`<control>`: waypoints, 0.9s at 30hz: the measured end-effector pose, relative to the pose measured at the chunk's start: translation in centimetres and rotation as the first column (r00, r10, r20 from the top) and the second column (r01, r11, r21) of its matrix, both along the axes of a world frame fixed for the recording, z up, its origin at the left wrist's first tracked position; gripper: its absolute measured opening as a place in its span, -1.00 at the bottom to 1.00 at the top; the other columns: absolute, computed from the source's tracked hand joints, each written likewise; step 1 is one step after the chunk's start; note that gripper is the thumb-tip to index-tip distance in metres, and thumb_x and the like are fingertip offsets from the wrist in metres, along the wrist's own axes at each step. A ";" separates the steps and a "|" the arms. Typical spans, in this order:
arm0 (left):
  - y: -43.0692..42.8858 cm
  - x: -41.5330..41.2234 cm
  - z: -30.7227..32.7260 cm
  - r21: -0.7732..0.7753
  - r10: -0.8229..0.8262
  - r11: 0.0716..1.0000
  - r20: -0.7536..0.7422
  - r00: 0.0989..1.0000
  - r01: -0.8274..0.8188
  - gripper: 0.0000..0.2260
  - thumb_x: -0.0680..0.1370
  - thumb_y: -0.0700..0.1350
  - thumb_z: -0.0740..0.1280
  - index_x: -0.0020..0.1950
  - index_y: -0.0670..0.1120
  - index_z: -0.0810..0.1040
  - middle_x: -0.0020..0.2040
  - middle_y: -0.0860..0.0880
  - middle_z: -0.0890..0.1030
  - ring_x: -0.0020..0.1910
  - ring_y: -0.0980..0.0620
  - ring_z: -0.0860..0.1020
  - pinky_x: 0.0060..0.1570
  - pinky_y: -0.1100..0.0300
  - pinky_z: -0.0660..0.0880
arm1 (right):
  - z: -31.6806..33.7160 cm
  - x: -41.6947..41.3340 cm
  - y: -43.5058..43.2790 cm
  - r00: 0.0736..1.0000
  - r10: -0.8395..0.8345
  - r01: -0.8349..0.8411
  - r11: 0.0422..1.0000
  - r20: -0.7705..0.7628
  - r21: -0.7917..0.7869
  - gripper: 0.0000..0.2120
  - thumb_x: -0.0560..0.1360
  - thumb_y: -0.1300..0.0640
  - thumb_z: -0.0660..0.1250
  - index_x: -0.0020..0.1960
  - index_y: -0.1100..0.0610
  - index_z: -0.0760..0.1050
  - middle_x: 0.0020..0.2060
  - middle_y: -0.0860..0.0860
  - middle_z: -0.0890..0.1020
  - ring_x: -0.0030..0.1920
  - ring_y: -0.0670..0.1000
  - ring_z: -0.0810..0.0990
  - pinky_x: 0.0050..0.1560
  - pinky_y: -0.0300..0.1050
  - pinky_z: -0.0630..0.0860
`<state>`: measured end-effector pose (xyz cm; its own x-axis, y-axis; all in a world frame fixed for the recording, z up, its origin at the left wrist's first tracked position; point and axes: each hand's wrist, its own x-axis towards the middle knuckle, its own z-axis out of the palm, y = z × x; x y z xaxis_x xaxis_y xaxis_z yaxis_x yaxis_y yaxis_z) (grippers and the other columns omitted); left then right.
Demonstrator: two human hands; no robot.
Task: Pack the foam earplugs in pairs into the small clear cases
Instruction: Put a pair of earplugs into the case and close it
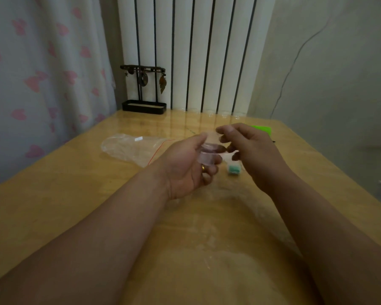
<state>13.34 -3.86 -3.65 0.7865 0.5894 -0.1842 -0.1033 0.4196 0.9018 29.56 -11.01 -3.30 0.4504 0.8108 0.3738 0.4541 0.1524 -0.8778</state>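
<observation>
Plastic case point(209, 153), clear, sits in left hand point(185, 169), right hand point(254, 148) pinching.

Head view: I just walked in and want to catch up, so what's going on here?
A person holds a small clear case above the table: the left hand grips its base, the right hand pinches its top. Its contents are unclear. Teal earplugs, apparently cased, sit on the table; a clear zip bag lies further left.

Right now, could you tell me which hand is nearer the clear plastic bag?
Left. The left hand is just beside the bag; the right hand is farther right, beyond the case both hold.
</observation>
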 end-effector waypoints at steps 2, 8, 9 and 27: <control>0.7 -0.3 0.2 -0.042 0.139 0.990 0.041 0.989 -0.137 -0.49 0.78 0.19 0.11 0.41 -0.18 0.58 -0.13 -0.07 0.59 -0.31 0.06 0.46 -0.38 0.22 0.41 | -0.1 0.2 0.1 1.000 -0.024 0.024 0.999 0.007 -0.024 -0.78 0.70 -0.05 0.30 0.20 -0.03 0.69 -0.04 -0.07 0.73 -0.08 -0.08 0.65 -0.06 -0.09 0.57; 2.1 -1.0 0.5 -0.207 0.291 0.946 0.212 0.933 -0.249 -0.53 0.75 0.15 0.15 0.38 -0.18 0.58 -0.09 -0.08 0.61 -0.28 0.04 0.46 -0.26 0.20 0.37 | -2.1 0.2 0.7 0.869 0.040 0.076 0.974 0.494 -0.212 -0.91 0.62 0.07 0.44 0.11 -0.05 0.68 -0.09 -0.20 0.65 -0.04 -0.21 0.59 -0.04 -0.23 0.50; 2.0 -1.1 0.4 -0.214 0.273 0.950 0.224 0.936 -0.226 -0.57 0.75 0.14 0.16 0.31 -0.16 0.58 -0.11 -0.06 0.59 -0.29 0.04 0.44 -0.26 0.20 0.35 | -2.3 0.1 0.7 0.851 0.076 0.070 0.964 0.520 -0.255 -0.90 0.61 0.07 0.45 0.11 -0.07 0.68 -0.09 -0.21 0.64 -0.05 -0.21 0.58 -0.05 -0.22 0.49; 2.0 -0.7 0.2 -0.285 0.332 0.921 0.213 0.919 -0.266 -0.65 0.72 0.10 0.15 0.13 -0.14 0.58 -0.27 -0.02 0.53 -0.37 0.06 0.39 -0.40 0.23 0.29 | -2.9 0.1 1.1 0.676 0.186 0.094 0.938 0.713 -0.333 -0.89 0.55 0.02 0.51 0.04 -0.13 0.61 0.01 -0.13 0.55 0.01 -0.09 0.52 -0.08 -0.15 0.38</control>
